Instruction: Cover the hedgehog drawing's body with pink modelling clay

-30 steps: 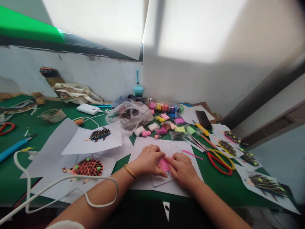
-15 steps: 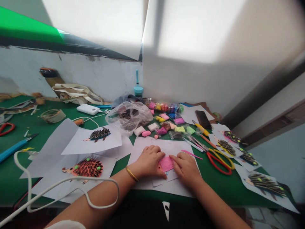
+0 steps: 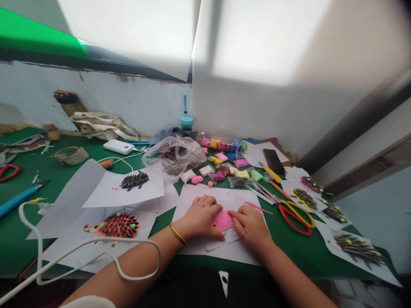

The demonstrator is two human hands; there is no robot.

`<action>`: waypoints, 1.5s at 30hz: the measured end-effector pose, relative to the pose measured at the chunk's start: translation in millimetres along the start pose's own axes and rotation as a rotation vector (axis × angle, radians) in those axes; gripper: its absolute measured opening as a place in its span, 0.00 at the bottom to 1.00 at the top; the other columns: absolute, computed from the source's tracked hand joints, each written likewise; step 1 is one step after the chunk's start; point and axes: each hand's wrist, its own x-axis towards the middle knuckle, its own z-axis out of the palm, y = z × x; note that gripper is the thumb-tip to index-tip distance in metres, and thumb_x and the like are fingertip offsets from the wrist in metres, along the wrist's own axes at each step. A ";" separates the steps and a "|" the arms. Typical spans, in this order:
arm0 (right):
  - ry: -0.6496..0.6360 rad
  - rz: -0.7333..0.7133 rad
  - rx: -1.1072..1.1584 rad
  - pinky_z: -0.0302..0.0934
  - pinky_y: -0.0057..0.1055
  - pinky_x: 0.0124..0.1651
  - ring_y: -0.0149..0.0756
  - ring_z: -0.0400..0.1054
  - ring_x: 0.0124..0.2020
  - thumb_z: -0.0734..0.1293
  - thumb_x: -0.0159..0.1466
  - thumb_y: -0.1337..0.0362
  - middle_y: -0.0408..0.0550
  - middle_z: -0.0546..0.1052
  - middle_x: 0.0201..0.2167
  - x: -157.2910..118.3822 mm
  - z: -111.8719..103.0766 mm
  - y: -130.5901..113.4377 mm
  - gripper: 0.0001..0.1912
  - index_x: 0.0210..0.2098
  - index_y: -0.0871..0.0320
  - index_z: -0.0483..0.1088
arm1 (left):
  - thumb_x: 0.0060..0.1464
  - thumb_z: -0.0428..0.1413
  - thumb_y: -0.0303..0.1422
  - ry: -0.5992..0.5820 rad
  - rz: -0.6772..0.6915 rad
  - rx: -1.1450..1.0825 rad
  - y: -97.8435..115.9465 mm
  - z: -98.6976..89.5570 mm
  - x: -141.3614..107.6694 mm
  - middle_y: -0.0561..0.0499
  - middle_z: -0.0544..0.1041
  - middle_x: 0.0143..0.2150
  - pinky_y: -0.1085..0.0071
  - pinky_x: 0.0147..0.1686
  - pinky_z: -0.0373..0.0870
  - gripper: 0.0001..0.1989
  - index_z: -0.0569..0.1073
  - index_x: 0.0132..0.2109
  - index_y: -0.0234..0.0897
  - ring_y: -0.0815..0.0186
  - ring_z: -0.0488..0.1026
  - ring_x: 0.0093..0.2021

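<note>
A flat patch of pink modelling clay (image 3: 224, 220) lies on a small white sheet of paper (image 3: 213, 244) with blue drawn lines showing below the clay. My left hand (image 3: 203, 217) rests at the clay's left side, thumb and forefinger spread apart around its edge and touching it. From the right, my right hand (image 3: 252, 226) presses its fingertips on the clay's right edge, the other fingers curled. Part of the clay is hidden behind both hands. A pink modelling tool (image 3: 258, 208) lies just beyond my right hand.
Bags of coloured clay (image 3: 242, 174) and a plastic bag of dark seeds (image 3: 175, 158) lie behind my hands. Scissors (image 3: 295, 217) are on the right, near finished hedgehog pictures (image 3: 358, 248). A white cable (image 3: 96, 242) crosses over my left forearm.
My fingers stay around the pink clay in almost the same position; no clear movement shows.
</note>
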 end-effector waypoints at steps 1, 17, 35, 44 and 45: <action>-0.004 0.002 -0.006 0.53 0.36 0.42 0.39 0.63 0.36 0.60 0.66 0.63 0.48 0.71 0.32 0.0 -0.2 -0.2 0.17 0.49 0.53 0.76 | 0.35 0.63 0.60 0.002 0.000 0.002 -0.1 0.3 -0.1 0.46 0.69 0.48 0.56 0.51 0.59 0.39 0.71 0.51 0.43 0.50 0.64 0.50; 0.049 0.025 0.034 0.54 0.36 0.41 0.38 0.64 0.36 0.59 0.67 0.63 0.48 0.71 0.31 -0.6 0.3 2.7 0.17 0.48 0.55 0.77 | 0.35 0.63 0.60 0.002 -0.001 0.002 -1.4 1.7 0.5 0.46 0.69 0.48 0.56 0.50 0.60 0.39 0.71 0.51 0.43 0.50 0.64 0.50; 0.060 0.046 0.014 0.56 0.34 0.41 0.37 0.65 0.35 0.60 0.66 0.64 0.47 0.72 0.30 -6.6 -3.5 5.9 0.16 0.45 0.53 0.79 | 0.35 0.63 0.59 -0.007 -0.010 -0.007 -0.2 0.0 -0.1 0.46 0.69 0.48 0.56 0.52 0.59 0.39 0.71 0.52 0.43 0.50 0.64 0.51; 0.053 0.049 0.000 0.55 0.35 0.42 0.37 0.65 0.35 0.59 0.66 0.64 0.46 0.73 0.30 -7.7 -4.9 4.4 0.16 0.46 0.52 0.78 | 0.35 0.64 0.58 -0.029 -0.027 -0.019 0.8 -2.0 0.6 0.45 0.69 0.49 0.55 0.52 0.59 0.39 0.71 0.52 0.43 0.49 0.64 0.51; 0.058 0.058 0.002 0.55 0.35 0.42 0.37 0.65 0.36 0.59 0.67 0.65 0.47 0.73 0.30 -7.9 -4.9 4.2 0.17 0.46 0.52 0.78 | 0.34 0.64 0.58 -0.026 -0.025 -0.019 0.6 -1.7 0.6 0.45 0.69 0.49 0.55 0.52 0.59 0.39 0.71 0.52 0.43 0.49 0.64 0.51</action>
